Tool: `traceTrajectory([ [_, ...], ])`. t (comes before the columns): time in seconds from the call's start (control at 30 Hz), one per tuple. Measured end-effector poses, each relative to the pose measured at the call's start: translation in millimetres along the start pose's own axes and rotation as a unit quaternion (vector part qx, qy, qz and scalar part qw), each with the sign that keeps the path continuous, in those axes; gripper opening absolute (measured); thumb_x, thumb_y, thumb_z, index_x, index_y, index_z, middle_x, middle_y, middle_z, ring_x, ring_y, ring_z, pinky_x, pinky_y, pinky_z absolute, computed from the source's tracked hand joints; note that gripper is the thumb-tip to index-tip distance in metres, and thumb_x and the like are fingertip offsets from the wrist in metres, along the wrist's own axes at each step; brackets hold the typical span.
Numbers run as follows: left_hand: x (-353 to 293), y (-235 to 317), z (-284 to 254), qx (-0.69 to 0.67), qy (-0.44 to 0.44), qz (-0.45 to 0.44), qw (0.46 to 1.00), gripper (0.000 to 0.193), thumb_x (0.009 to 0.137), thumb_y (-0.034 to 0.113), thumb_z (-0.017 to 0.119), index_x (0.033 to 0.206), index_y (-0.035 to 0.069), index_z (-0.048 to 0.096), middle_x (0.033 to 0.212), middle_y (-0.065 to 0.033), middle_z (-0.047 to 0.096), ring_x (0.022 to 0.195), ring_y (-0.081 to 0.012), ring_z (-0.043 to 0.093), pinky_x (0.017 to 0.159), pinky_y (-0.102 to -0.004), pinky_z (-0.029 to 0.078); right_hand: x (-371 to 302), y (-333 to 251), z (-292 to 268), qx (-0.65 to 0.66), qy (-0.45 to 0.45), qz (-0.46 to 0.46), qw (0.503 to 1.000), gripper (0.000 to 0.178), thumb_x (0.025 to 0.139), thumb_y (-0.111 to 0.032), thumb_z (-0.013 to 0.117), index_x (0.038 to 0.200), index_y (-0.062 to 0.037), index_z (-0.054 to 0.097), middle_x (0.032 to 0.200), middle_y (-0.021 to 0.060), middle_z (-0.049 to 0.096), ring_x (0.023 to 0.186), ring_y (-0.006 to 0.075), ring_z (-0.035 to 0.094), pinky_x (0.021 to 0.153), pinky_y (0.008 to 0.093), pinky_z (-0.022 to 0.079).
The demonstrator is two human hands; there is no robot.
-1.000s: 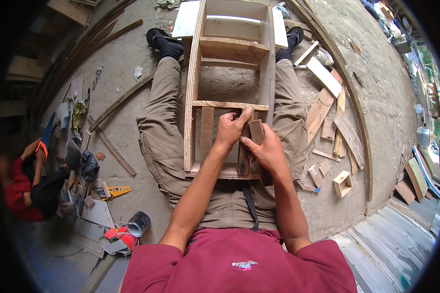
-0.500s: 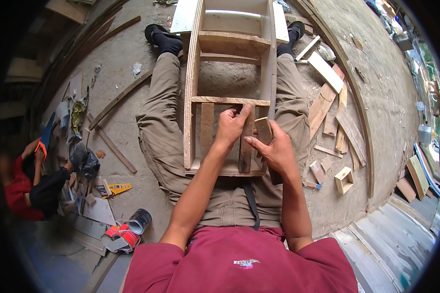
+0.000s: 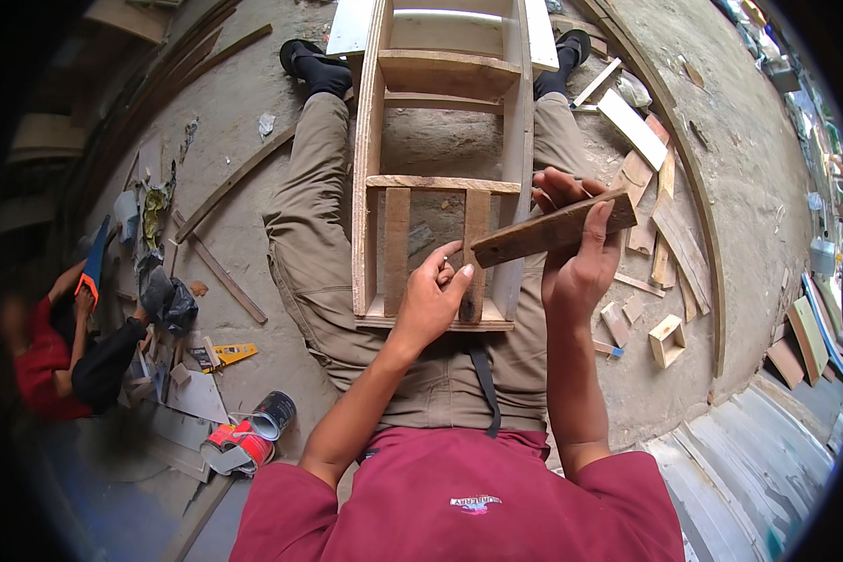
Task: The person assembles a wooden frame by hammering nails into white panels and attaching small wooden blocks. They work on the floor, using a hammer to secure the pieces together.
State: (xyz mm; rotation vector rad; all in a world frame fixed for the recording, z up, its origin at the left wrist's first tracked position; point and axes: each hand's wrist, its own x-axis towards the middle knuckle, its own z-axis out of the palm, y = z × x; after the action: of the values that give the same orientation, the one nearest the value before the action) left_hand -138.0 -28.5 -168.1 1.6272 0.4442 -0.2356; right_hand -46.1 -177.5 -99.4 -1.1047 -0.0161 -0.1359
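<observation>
Loose block (image 3: 553, 228) swings up, tilted now, across wooden frame's (image 3: 369, 178) right side! Right hand (image 3: 579, 267) pinches it, thumb against fingers. Left hand (image 3: 431, 304) curled beside right slat (image 3: 476, 220); pinching anything? Cannot tell. Risk: thumb slackens, block drops onto left fingers.

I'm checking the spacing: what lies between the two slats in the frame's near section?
In the head view, the left hand covers part of the gap between the slats; ground shows above it.
</observation>
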Motion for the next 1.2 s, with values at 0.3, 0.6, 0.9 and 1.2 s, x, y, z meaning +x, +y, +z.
traceTrajectory([
  [0.3, -17.8, 3.0, -1.7, 0.137, 0.005, 0.04, 0.99, 0.051, 0.092, 0.03, 0.071, 0.127, -0.006, 0.06, 0.083, -0.02, 0.067, 0.076, -0.032, 0.068, 0.071, -0.0403, 0.052, 31.2, 43.7, 42.1, -0.114, -0.38, 0.066, 0.915, 0.032, 0.106, -0.017, 0.053, 0.133, -0.0019, 0.047, 0.128, 0.0159, 0.066, 0.103, 0.025, 0.069, 0.087, 0.0386, 0.055],
  [0.6, -12.7, -21.9, 6.3, 0.217, 0.016, 0.091, 0.972, 0.047, 0.093, 0.039, 0.069, 0.112, -0.004, 0.065, 0.085, -0.0261, 0.067, 0.077, -0.0404, 0.067, 0.072, -0.0455, 0.051, 61.5, 39.7, 44.4, -0.347, -0.529, -0.077, 0.771, 0.036, 0.094, -0.016, 0.071, 0.127, -0.0073, 0.059, 0.097, 0.015, 0.073, 0.091, 0.0345, 0.072, 0.077, 0.0403, 0.056],
  [0.9, -10.1, -9.5, 2.4, 0.203, -0.01, 0.056, 0.978, 0.048, 0.092, 0.038, 0.071, 0.106, -0.008, 0.063, 0.082, -0.029, 0.066, 0.076, -0.0442, 0.067, 0.069, -0.0466, 0.051, 70.9, 30.2, 33.7, -0.407, -0.551, -0.056, 0.726, 0.031, 0.093, -0.023, 0.071, 0.118, -0.0071, 0.063, 0.084, 0.0166, 0.072, 0.078, 0.039, 0.069, 0.068, 0.0439, 0.055],
  [1.2, -9.0, -3.7, 1.0, 0.211, -0.027, 0.033, 0.977, 0.048, 0.09, 0.036, 0.074, 0.103, -0.009, 0.062, 0.086, -0.029, 0.068, 0.084, -0.0448, 0.069, 0.074, -0.0459, 0.053, 70.4, 15.1, 40.3, -0.322, -0.492, -0.151, 0.794, 0.035, 0.086, -0.021, 0.078, 0.116, -0.0048, 0.067, 0.088, 0.0166, 0.073, 0.081, 0.035, 0.071, 0.071, 0.0412, 0.057],
])
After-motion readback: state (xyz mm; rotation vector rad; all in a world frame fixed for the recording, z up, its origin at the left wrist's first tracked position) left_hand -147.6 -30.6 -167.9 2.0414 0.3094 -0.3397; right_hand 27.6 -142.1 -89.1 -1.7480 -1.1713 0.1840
